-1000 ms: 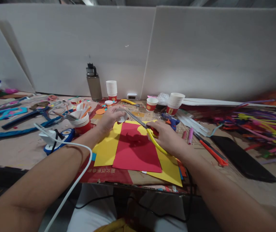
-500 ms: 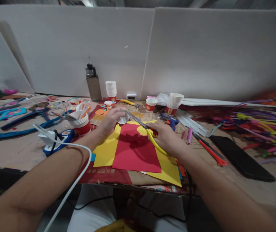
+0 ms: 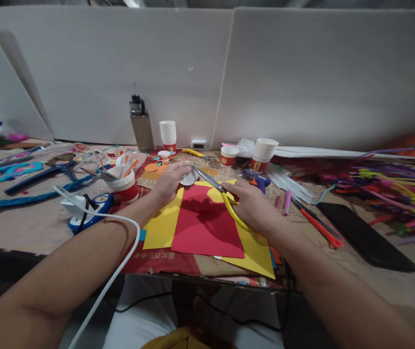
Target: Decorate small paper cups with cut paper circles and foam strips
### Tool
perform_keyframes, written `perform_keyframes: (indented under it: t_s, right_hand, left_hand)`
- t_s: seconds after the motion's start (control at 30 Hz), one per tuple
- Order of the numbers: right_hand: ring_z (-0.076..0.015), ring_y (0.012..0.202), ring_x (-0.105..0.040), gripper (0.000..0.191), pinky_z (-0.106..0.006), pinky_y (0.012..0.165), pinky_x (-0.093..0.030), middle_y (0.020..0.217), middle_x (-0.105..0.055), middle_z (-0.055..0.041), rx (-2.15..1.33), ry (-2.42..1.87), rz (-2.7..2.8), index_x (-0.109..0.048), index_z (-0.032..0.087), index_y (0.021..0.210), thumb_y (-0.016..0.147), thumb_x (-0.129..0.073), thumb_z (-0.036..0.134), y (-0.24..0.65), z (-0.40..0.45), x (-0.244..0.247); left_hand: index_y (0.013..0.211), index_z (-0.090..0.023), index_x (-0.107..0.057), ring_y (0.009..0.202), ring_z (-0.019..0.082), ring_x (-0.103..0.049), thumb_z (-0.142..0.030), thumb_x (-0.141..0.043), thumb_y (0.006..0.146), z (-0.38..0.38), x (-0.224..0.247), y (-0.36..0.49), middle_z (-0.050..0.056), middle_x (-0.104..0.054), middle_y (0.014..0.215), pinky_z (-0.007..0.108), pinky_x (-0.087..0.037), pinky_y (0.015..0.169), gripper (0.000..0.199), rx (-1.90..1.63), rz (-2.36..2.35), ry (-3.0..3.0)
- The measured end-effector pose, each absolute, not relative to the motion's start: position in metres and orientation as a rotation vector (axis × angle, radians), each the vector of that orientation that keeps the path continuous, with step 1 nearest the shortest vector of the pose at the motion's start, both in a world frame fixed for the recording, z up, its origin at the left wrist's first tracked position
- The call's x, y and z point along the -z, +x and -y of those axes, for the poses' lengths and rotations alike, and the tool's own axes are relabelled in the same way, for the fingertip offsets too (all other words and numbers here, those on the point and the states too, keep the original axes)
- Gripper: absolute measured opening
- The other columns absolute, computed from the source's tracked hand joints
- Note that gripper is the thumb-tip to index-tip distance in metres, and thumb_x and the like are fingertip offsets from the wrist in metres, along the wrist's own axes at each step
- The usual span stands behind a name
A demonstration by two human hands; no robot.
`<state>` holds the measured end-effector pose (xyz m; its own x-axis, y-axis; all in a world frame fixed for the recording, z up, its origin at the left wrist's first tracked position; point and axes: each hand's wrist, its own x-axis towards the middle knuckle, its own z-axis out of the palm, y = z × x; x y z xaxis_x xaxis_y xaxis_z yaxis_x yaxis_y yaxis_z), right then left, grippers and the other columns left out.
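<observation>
My left hand (image 3: 174, 180) pinches a small white paper disc (image 3: 189, 179) above the sheets. In my right hand (image 3: 249, 203) is a pair of scissors with yellow handles (image 3: 234, 213); my fingers wrap round the handles. The scissors' blades point up and left, their tips at the edge of the disc. Beneath both hands a red paper sheet (image 3: 207, 232) lies over yellow paper (image 3: 158, 232). A yellow piece with a rounded edge shows at the red sheet's top right.
Left stands a paper cup of pens (image 3: 125, 186) beside a blue-and-white power strip (image 3: 94, 213); a white cable crosses my left forearm. Behind are a bottle (image 3: 142, 128) and stacked cups (image 3: 263, 152). At right lie a red-handled tool (image 3: 321, 225), a black phone-like slab (image 3: 367, 235) and pipe cleaners (image 3: 407, 198).
The view has shifted slightly. Both hands keep nearly the same pose, with the scissors still at the disc's edge.
</observation>
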<state>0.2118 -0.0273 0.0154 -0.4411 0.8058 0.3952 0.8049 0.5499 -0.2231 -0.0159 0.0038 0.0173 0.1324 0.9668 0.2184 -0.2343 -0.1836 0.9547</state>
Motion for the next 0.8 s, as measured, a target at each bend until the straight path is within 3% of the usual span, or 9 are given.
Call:
perform_keyframes:
  t_s: [0.4, 0.8]
  right_hand:
    - [-0.0216, 0.086, -0.061, 0.031, -0.028, 0.072, -0.043, 0.098, -0.068, -0.0093, 0.049, -1.302, 2.366, -0.067, 0.022, 0.114, 0.086, -0.053, 0.023, 0.209, 0.031, -0.019]
    - [-0.0209, 0.084, -0.062, 0.031, -0.026, 0.070, -0.040, 0.095, -0.069, -0.0091, 0.124, -1.347, 2.415, -0.067, 0.020, 0.110, 0.085, -0.049, 0.018, 0.205, 0.037, -0.026]
  left_hand:
    - [0.071, -0.015, -0.058, 0.048, 0.009, -0.051, -0.029, -0.058, 0.079, -0.005, -0.015, -0.015, 0.004, -0.064, 0.064, 0.021, -0.036, 0.043, 0.016, -1.321, -0.832, 1.264]
    - [0.070, -0.014, -0.057, 0.049, 0.011, -0.053, -0.029, -0.063, 0.071, -0.006, -0.018, -0.018, 0.002, -0.059, 0.057, 0.019, -0.032, 0.041, 0.016, -1.337, -0.831, 1.150]
